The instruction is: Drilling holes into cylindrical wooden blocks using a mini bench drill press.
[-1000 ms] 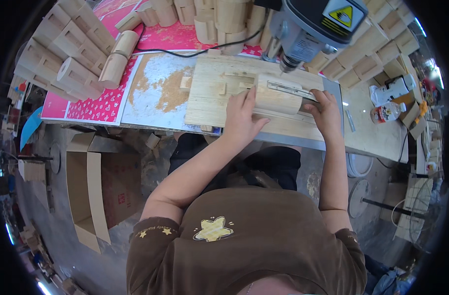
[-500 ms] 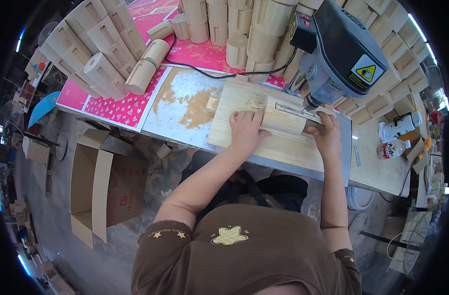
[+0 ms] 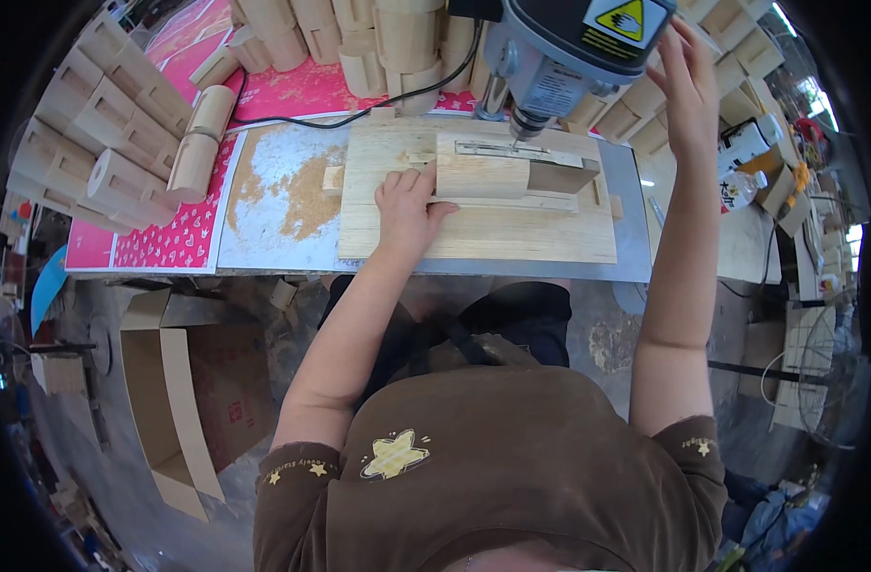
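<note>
On a pale wooden board (image 3: 388, 234) lies a wooden cylinder (image 3: 481, 179) on its side, with a metal-edged slotted template (image 3: 512, 153) along its top. A flat metal plate (image 3: 561, 179) stands at its right end. My left hand (image 3: 409, 205) holds the cylinder's left end, its thumb along the near side. Just above the template hangs the chuck (image 3: 529, 122) of a drill press (image 3: 573, 48). My right hand (image 3: 688, 91) is raised beside the press's right side, fingers stretched and apart; some fingertips are hidden at the machine's edge.
Stacked slotted wooden cylinders (image 3: 111, 119) stand at the left, with more at the back. Sawdust (image 3: 311, 195) covers part of the table. A black cable (image 3: 359, 110) crosses behind the board. A plastic bottle (image 3: 740, 191) stands at right; an open cardboard box (image 3: 173, 381) sits on the floor.
My right hand has left the cylinder's right end and risen to the drill press's right side. My left hand stays on the cylinder. The whole view has shifted.
</note>
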The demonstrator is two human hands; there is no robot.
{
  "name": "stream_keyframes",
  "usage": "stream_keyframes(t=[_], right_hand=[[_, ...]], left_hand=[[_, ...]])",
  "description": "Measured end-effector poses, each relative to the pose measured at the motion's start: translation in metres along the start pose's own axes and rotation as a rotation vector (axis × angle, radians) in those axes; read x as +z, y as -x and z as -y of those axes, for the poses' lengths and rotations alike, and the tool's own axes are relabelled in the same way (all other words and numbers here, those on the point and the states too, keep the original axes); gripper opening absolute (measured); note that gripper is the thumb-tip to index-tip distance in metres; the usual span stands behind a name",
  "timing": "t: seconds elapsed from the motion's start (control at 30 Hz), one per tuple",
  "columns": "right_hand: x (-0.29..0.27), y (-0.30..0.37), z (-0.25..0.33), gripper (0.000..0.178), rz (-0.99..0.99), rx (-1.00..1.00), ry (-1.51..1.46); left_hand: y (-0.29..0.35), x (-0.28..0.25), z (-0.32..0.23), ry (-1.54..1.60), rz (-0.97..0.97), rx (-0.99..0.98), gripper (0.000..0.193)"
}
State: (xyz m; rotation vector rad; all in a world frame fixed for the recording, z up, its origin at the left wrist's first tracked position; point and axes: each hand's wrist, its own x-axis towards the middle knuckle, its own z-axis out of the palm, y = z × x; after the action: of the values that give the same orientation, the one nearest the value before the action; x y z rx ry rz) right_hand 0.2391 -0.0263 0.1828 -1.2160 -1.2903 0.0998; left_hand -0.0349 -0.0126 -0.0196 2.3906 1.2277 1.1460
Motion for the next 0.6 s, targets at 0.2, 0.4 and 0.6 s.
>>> stream_keyframes(t=[0.2,0.4,0.6], right_hand=[[-0.003,-0.038,-0.009,0.038,0.143,0.098,0.073],[0.006,-0.040,0.037,0.029,0.181,0.013,0.146],[-0.006,0.046,0.060,0.020,0.129,-0.119,0.599]], left_hand=[[0.001,0.003,-0.004,0.020,0.054,-0.029,0.065],[-0.002,0.003,-0.005,0.011,0.073,-0.027,0.063],[0.005,-0.002,0.008,-0.011,0.059,-0.053,0.064]])
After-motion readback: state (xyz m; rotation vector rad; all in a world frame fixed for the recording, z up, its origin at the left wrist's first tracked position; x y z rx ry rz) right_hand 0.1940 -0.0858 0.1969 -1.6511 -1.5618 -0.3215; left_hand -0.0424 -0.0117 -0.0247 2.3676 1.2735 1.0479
